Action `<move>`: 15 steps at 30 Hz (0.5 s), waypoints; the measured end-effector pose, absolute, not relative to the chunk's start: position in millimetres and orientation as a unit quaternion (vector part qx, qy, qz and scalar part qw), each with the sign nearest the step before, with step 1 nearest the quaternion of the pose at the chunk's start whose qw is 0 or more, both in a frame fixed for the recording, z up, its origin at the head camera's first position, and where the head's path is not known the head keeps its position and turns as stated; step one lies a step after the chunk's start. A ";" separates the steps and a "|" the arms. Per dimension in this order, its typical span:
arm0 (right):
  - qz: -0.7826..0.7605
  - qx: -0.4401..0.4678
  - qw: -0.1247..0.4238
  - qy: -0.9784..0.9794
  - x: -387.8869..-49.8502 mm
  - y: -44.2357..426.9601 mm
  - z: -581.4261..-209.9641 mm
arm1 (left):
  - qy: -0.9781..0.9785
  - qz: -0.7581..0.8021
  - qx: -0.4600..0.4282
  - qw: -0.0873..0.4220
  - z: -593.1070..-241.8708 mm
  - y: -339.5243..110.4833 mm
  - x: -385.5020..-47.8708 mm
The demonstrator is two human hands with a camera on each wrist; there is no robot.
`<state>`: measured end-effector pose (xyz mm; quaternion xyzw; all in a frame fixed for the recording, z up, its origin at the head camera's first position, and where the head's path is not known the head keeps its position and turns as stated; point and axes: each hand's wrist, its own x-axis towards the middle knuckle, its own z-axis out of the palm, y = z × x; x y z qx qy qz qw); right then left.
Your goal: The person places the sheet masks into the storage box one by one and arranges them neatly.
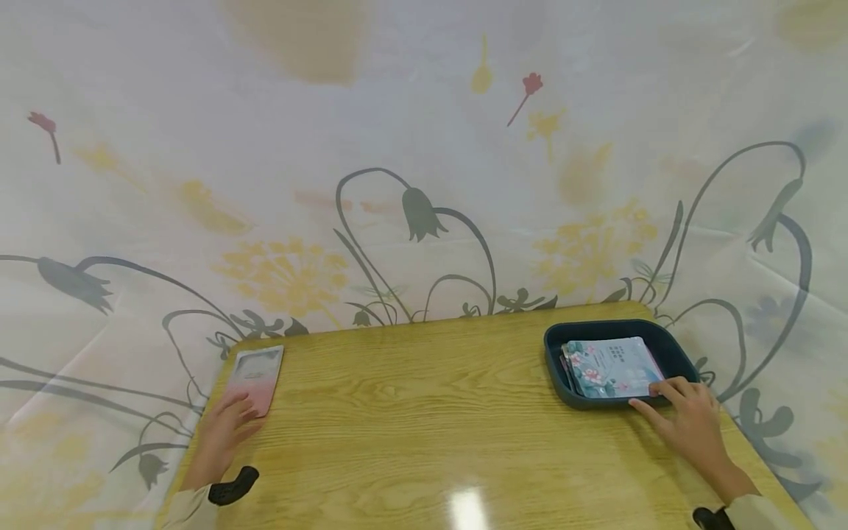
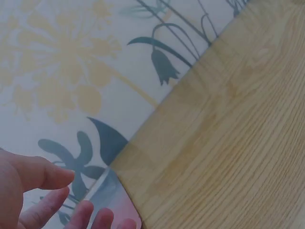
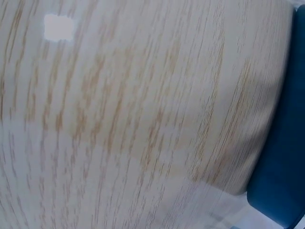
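Note:
My left hand [image 1: 225, 430] is at the left of the table, its fingers loosely spread over the near end of a flat, white-to-pink rectangular packet [image 1: 258, 374]. In the left wrist view, the fingertips [image 2: 81, 212] overlap the packet [image 2: 116, 200], and the thumb stands apart from them. At the right, my right hand [image 1: 689, 423] reaches over the near right corner of a dark blue tray [image 1: 676, 361]. Its fingers touch the corner of a light blue floral packet [image 1: 612, 368], which lies on others in the tray. The thumb is at the front rim.
The wood-grain table [image 1: 411, 412] spans the space between both hands. Behind it hangs a white cloth [image 1: 424, 132] printed with flowers. In the right wrist view, the tray's blue wall [image 3: 281, 157] fills the right edge; the right hand is out of that view.

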<state>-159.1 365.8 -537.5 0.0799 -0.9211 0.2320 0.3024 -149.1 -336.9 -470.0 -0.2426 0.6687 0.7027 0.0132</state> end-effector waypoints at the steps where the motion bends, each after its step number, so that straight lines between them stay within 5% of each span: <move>1: 0.231 0.080 0.303 -0.921 -158.9 365.7 -537.7 | 0.664 0.704 -0.251 0.015 -472.2 -339.5 -148.0; 15: 0.229 0.082 0.314 -0.918 -160.2 365.2 -540.2 | 0.635 0.687 -0.351 -0.028 -502.0 -370.5 -155.2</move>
